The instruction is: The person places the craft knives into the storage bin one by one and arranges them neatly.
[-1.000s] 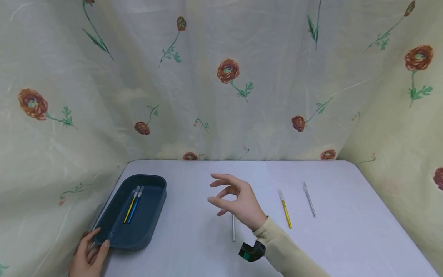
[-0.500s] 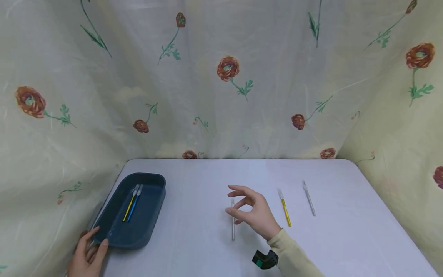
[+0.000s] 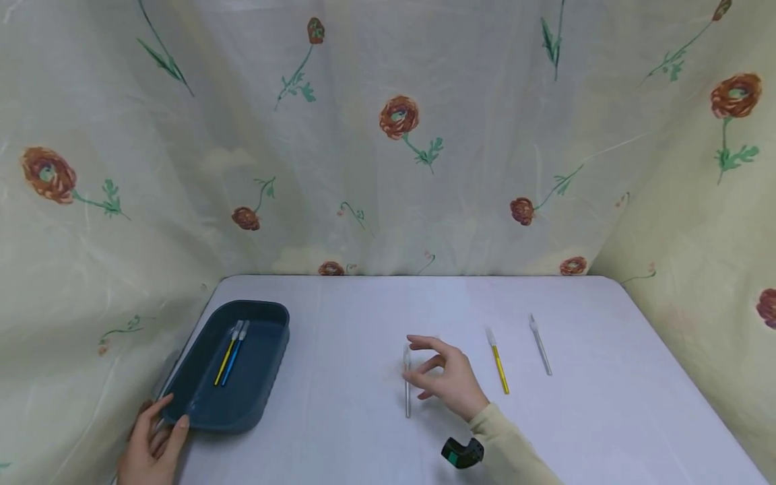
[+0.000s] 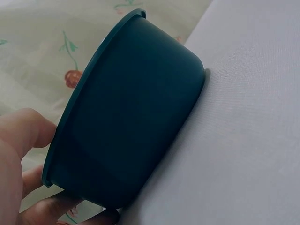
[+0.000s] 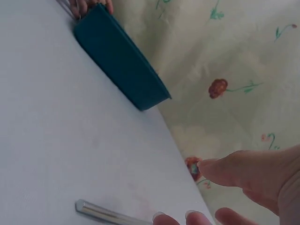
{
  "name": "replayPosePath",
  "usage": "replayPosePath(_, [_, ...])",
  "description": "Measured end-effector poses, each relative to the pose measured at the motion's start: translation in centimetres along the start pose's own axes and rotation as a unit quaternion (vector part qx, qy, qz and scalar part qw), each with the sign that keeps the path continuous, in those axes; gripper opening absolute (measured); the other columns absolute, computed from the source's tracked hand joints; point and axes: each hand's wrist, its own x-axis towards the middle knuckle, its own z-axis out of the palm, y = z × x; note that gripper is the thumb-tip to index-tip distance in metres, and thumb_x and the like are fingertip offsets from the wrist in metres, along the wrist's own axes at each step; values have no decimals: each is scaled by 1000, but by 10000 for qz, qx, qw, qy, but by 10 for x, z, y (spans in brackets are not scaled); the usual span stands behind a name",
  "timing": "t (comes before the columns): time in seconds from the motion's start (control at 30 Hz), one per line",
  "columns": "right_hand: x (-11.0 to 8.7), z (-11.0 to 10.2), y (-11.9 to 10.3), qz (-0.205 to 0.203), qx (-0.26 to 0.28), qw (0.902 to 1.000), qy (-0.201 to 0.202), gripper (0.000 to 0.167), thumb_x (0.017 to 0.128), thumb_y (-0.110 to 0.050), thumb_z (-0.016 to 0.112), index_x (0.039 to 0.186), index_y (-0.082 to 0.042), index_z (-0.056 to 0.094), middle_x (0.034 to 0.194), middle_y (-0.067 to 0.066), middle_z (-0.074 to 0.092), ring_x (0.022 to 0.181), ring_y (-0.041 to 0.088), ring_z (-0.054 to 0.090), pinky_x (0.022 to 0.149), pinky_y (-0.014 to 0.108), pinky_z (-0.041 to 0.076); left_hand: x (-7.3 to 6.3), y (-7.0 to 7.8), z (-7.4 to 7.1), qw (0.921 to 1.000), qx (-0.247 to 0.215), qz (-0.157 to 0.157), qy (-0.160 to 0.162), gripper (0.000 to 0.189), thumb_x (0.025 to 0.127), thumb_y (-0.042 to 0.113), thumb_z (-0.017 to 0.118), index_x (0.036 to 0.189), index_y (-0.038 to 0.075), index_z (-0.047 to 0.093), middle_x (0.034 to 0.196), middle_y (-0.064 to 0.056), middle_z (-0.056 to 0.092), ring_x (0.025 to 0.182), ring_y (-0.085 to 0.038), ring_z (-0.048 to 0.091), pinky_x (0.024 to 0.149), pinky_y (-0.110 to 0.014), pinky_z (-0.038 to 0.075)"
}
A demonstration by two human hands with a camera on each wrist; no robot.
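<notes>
My left hand (image 3: 151, 444) grips the near left corner of a dark blue-green tray (image 3: 267, 397), its thumb at the rim and fingers round the outside in the left wrist view. Inside the tray a yellow craft knife (image 3: 225, 360) and a blue craft knife (image 3: 232, 365) lie side by side, clear caps pointing away. My right hand (image 3: 451, 380) hovers at a silver craft knife (image 3: 408, 402) on the table, thumb and index finger apart. In the right wrist view, fingertips (image 5: 197, 218) overlap one end of that silver knife (image 5: 110, 215), while the thumb stands off it.
Right of my right hand, a second yellow craft knife (image 3: 500, 369) and another silver craft knife (image 3: 541, 350) lie on the white table (image 3: 339, 337). A flowered curtain (image 3: 473, 168) hangs behind the table and along its sides.
My right hand has moved right and lowered toward the silver craft knife in the middle. The left hand keeps its hold on the tray, and the knives lie where they were.
</notes>
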Motion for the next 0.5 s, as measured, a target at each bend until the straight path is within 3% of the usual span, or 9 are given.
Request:
replayPosePath(0.1, [1, 2, 4, 148, -99, 9998, 19, 65, 90, -2, 88, 150, -6, 64, 150, 24, 58, 91, 31, 73, 58, 42, 69, -1, -1, 0, 10000, -40, 28, 36, 56, 112, 21, 64, 162, 2, 46, 175, -33, 20, 140, -60, 51, 81, 2, 42])
replayPosePath(0.17, [1, 2, 6, 251, -207, 9995, 3, 66, 89, -1, 89, 150, -4, 63, 151, 24, 57, 87, 30, 72, 57, 43, 69, -1, 0, 0, 10000, -15, 35, 71, 55, 112, 20, 64, 162, 2, 46, 175, -33, 20, 139, -60, 51, 90, -7, 51])
replayPosePath(0.23, [2, 3, 8, 320, -301, 9990, -12, 67, 89, 0, 89, 150, -2, 63, 151, 23, 58, 83, 29, 71, 55, 42, 68, -2, 1, 1, 10000, 18, 5, 90, 55, 112, 18, 63, 162, 2, 45, 175, -33, 19, 139, -61, 50, 103, -30, 56])
replayPosePath(0.33, [4, 5, 10, 389, -458, 9982, 40, 68, 87, 1, 90, 149, -1, 63, 149, 23, 58, 77, 26, 68, 53, 40, 67, -2, 2, 2, 9999, 32, -46, 89, 56, 113, 17, 62, 163, 1, 44, 175, -33, 16, 139, -63, 49, 110, -62, 46])
replayPosePath(0.5, [6, 7, 17, 393, -788, 9961, 105, 67, 86, 2, 90, 148, 0, 63, 140, 22, 62, 60, 22, 67, 49, 37, 64, -2, 2, 2, 9999, 70, -118, 31, 57, 113, 19, 61, 164, 1, 42, 176, -33, 13, 140, -63, 48, 110, -65, 46])
